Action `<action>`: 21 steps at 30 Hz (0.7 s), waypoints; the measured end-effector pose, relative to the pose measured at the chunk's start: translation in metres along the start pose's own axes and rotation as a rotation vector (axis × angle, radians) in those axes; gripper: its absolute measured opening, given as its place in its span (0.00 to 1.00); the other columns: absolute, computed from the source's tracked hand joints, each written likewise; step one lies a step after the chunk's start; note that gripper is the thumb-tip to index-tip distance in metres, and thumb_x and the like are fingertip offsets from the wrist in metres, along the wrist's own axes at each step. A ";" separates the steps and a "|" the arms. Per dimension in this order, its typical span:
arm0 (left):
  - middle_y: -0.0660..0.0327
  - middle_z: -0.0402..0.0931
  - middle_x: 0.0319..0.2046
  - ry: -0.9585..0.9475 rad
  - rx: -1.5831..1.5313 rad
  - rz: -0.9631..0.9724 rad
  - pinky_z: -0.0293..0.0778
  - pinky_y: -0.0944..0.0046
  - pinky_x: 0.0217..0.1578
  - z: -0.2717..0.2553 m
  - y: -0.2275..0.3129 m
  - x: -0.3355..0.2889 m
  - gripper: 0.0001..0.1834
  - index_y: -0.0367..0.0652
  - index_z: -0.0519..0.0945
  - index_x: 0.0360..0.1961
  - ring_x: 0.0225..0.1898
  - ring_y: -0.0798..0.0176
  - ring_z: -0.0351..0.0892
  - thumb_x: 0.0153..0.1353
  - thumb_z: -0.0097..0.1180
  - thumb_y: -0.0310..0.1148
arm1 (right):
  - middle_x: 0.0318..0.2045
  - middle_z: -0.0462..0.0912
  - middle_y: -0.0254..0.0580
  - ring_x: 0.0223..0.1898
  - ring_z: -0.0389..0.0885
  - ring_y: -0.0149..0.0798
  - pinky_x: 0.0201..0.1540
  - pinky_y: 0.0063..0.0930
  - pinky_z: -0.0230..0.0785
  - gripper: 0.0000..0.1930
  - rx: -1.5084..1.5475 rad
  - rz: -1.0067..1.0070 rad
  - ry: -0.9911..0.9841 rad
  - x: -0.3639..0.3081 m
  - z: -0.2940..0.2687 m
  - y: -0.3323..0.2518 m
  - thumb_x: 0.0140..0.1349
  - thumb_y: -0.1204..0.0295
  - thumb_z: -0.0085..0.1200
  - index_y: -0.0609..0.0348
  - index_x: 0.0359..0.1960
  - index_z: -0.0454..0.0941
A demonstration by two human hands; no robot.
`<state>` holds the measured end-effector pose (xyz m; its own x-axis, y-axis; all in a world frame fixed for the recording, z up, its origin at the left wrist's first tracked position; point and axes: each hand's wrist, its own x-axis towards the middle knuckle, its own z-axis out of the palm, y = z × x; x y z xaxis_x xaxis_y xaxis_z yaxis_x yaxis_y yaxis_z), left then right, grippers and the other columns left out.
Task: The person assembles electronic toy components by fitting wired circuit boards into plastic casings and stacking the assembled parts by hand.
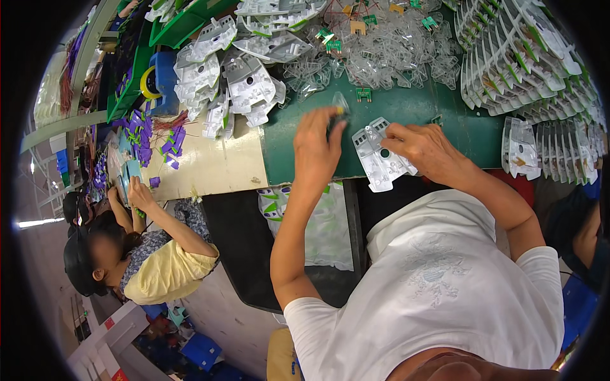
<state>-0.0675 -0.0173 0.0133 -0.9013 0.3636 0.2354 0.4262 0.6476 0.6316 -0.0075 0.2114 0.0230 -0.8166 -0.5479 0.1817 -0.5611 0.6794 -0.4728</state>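
Observation:
My right hand (422, 147) pinches a white plastic housing (380, 159) by its right side. The housing is tilted over the near edge of the green work mat, with a row of dark slots at its top and a round hole in the middle. To its left, my left hand (316, 141) is raised over the mat with thumb and fingers closed around a small dark piece (337, 119), whose kind I cannot make out. A clear plastic part (341, 101) shows just beyond those fingertips. Farther off lies a small green circuit board (363, 94).
Clear plastic parts (400, 54) are heaped at the back with several small boards. White housings (251, 79) pile up at the back left; stacked housings (521, 57) stand at the right. Purple pieces (171, 147) lie left, near a co-worker in a yellow top (171, 273).

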 end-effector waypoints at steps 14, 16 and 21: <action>0.53 0.79 0.42 -0.053 0.125 0.374 0.74 0.55 0.46 0.021 0.025 -0.041 0.15 0.33 0.81 0.43 0.47 0.52 0.80 0.51 0.58 0.20 | 0.30 0.74 0.39 0.29 0.81 0.42 0.26 0.38 0.72 0.09 -0.024 -0.131 0.086 0.000 0.013 0.015 0.51 0.80 0.57 0.60 0.35 0.75; 0.54 0.80 0.41 -0.046 0.140 0.359 0.74 0.56 0.45 0.025 0.028 -0.043 0.14 0.34 0.82 0.41 0.46 0.52 0.81 0.51 0.58 0.19 | 0.30 0.74 0.40 0.28 0.81 0.43 0.26 0.38 0.72 0.09 -0.012 -0.121 0.103 0.000 0.013 0.013 0.51 0.79 0.57 0.60 0.36 0.75; 0.56 0.82 0.41 0.002 0.163 0.314 0.74 0.57 0.46 0.030 0.029 -0.046 0.14 0.35 0.83 0.42 0.46 0.54 0.81 0.52 0.64 0.23 | 0.32 0.74 0.41 0.28 0.80 0.48 0.26 0.39 0.70 0.06 0.130 0.025 0.171 0.003 0.013 0.012 0.56 0.78 0.57 0.60 0.34 0.74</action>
<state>-0.0117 0.0049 -0.0019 -0.7244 0.5607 0.4011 0.6892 0.6026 0.4024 -0.0146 0.2118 0.0070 -0.8473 -0.4333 0.3071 -0.5272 0.6169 -0.5844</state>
